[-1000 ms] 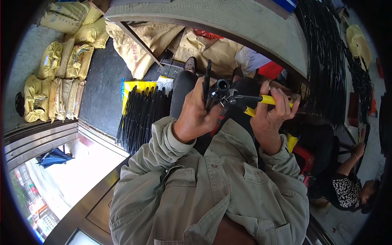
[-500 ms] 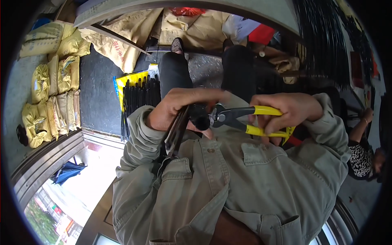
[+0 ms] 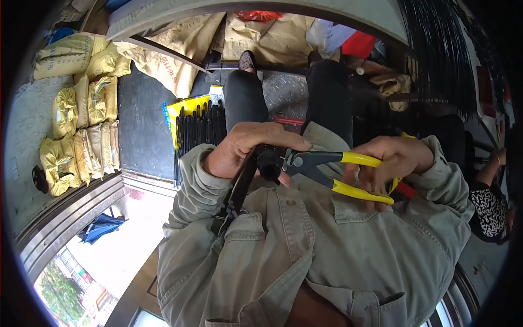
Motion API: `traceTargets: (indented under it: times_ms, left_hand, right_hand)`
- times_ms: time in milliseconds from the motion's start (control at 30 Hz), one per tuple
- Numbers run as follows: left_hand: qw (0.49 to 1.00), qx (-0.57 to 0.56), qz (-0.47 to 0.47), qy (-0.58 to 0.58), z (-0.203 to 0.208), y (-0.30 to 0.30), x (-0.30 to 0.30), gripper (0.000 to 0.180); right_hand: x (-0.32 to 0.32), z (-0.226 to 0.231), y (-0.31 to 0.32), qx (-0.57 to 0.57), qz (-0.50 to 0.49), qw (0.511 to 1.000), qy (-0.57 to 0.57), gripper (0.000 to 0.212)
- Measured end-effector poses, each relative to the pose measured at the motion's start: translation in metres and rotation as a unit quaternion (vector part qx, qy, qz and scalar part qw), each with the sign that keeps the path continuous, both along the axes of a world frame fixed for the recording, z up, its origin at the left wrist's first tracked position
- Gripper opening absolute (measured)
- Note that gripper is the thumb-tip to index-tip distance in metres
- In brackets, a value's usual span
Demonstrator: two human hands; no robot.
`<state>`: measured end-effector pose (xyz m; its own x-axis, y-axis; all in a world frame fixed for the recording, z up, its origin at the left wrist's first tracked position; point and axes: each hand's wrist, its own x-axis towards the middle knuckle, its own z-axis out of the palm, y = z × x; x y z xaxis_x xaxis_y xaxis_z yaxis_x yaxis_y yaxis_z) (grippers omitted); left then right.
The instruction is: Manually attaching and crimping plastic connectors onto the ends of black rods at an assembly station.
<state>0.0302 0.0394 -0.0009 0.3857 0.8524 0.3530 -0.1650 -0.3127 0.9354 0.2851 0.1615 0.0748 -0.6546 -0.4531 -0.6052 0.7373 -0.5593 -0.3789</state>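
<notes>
Left hand (image 3: 248, 150) is closed around a black tube (image 3: 268, 162), thumb and fingers wrapped over its upper end; the tube lies close to the chest, and a black strip of the same stock runs down from the hand across the jacket (image 3: 327, 256). Right hand (image 3: 395, 161) is closed on the yellow handles of the cutters (image 3: 327, 169), fingers curled over both. Cutter head meets the tube just beside the left thumb; whether the blades bite cannot be told.

Handling, as judged: the tube looks light and fairly stiff, with a smooth skin that may slip or turn under the blades. Hold it close to the cut, as the left hand does, so that it cannot twist. The cutters look rigid and heavier; grip them far out on the handles for leverage.

Beyond the hands, a bundle of black rods (image 3: 199, 131) lies on a yellow sheet (image 3: 185, 104) beside the knees. Yellow sacks (image 3: 81, 109) are stacked at far left.
</notes>
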Motion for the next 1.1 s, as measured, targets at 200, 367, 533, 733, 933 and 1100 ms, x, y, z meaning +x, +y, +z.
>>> traceTargets:
  times_ms: [200, 367, 533, 733, 933, 1100]
  left_hand:
    - [0.993, 0.011, 0.102, 0.051, 0.007, -0.004, 0.004, 0.050]
    - [0.999, -0.008, 0.044, 0.002, 0.009, -0.001, 0.003, 0.053]
    - [0.986, -0.008, 0.151, 0.072, 0.013, -0.005, 0.006, 0.062]
    - [0.971, 0.021, 0.226, 0.080, 0.008, -0.004, 0.016, 0.052]
    - [0.959, 0.017, 0.274, 0.065, 0.007, 0.000, 0.019, 0.051]
    - [0.955, 0.009, 0.291, 0.058, 0.002, -0.003, 0.016, 0.054]
  right_hand:
    - [-0.007, 0.019, -0.024, 0.732, 0.081, 0.607, 0.300, 0.059]
    - [-0.002, 0.011, -0.017, 0.697, 0.069, 0.639, 0.318, 0.054]
    - [-0.013, 0.010, 0.004, 0.650, 0.086, 0.681, 0.325, 0.040]
    - [-0.021, -0.019, -0.017, 0.836, 0.062, 0.470, 0.275, 0.036]
    - [-0.033, -0.005, -0.005, 0.895, 0.104, 0.331, 0.279, 0.042]
    - [-0.031, -0.027, -0.010, 0.864, 0.058, 0.417, 0.275, 0.040]
